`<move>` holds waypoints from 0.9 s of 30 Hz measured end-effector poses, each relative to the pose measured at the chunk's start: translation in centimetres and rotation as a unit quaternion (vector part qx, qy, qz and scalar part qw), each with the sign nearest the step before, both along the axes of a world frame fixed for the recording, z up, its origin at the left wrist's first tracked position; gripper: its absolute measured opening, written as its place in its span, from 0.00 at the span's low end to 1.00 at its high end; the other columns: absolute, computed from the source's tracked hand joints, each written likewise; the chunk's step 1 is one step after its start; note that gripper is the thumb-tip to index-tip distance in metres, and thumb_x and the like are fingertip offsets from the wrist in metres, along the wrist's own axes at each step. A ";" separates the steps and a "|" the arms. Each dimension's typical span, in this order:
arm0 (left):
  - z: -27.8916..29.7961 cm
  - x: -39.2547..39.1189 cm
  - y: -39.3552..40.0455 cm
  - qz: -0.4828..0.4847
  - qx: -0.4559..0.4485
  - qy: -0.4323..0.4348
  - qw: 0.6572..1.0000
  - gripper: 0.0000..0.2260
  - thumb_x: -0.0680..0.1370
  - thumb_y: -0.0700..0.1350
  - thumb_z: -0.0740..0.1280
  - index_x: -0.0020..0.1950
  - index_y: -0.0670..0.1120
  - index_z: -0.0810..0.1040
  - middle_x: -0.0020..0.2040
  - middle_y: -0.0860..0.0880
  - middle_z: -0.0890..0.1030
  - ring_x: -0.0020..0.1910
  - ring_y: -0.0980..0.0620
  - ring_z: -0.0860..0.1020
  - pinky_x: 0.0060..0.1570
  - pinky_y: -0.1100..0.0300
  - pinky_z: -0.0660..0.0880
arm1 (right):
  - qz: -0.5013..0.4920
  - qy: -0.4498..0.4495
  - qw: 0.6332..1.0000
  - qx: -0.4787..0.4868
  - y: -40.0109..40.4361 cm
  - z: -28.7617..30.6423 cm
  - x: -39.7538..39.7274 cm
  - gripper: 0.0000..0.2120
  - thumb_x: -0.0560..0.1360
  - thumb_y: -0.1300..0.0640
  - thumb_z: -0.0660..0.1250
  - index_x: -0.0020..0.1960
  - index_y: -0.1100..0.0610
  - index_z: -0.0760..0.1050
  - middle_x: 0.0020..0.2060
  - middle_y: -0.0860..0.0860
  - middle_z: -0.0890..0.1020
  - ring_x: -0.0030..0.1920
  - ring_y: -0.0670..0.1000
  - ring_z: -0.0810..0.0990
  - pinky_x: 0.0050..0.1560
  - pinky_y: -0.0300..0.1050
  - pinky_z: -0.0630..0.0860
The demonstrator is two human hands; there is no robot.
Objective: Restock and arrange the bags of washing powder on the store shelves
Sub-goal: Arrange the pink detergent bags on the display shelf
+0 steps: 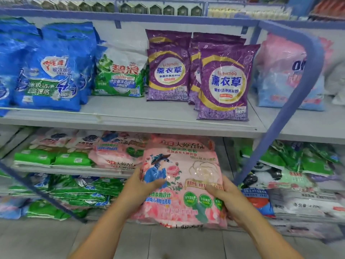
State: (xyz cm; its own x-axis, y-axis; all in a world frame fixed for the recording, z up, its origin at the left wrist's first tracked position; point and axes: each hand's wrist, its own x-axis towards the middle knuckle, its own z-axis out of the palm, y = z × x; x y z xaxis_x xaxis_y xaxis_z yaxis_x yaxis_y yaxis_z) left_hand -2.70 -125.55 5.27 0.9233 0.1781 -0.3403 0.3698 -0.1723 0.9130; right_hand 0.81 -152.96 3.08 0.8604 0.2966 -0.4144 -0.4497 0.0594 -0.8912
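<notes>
Both hands, the left hand point(144, 181) and the right hand point(226, 198), grip the pink bag point(183, 172) by its sides (fingers hidden behind it) in front of the lower shelf point(74, 170).

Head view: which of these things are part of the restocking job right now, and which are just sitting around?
Part of the job:
- pink bag, gripped by left hand and right hand
- matching pink bags on the lower shelf

Just there:
- purple bags
- blue bags
- green bags

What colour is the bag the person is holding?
The held bag is mostly pink, printed with roses and a figure in blue; seen in the head view.
</notes>
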 end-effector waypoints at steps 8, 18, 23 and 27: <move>-1.1 10.5 1.7 -0.003 0.134 0.002 0.991 0.42 0.65 0.64 0.79 0.74 0.49 0.70 0.61 0.50 0.81 0.56 0.48 0.81 0.55 0.54 0.79 | -0.073 -0.044 0.987 -0.134 1.8 -0.7 9.1 0.20 0.76 0.59 0.73 0.66 0.54 0.74 0.53 0.52 0.87 0.52 0.54 0.86 0.54 0.51 0.82; -7.6 13.0 0.6 -0.123 0.304 0.035 0.944 0.50 0.72 0.66 0.70 0.82 0.56 0.40 0.83 0.51 0.42 0.82 0.43 0.45 0.79 0.43 0.54 | 0.082 -0.079 0.921 -0.371 3.8 -5.5 13.2 0.54 0.67 0.38 0.77 0.81 0.41 0.48 0.77 0.54 0.58 0.74 0.59 0.68 0.74 0.53 0.68; -8.6 12.1 -0.5 -0.070 0.201 0.010 0.977 0.39 0.79 0.59 0.67 0.83 0.55 0.49 0.83 0.49 0.52 0.81 0.43 0.55 0.77 0.47 0.58 | -0.011 -0.053 0.962 -0.266 3.3 -7.2 13.0 0.38 0.70 0.48 0.79 0.73 0.45 0.63 0.64 0.48 0.80 0.55 0.47 0.81 0.50 0.41 0.80; -7.6 12.9 -1.1 -0.072 0.144 0.007 0.987 0.36 0.82 0.51 0.66 0.82 0.57 0.46 0.83 0.53 0.52 0.79 0.43 0.60 0.77 0.48 0.59 | -0.022 -0.088 0.965 -0.245 3.3 -7.2 14.2 0.43 0.71 0.56 0.78 0.78 0.42 0.58 0.66 0.50 0.76 0.57 0.49 0.81 0.39 0.32 0.78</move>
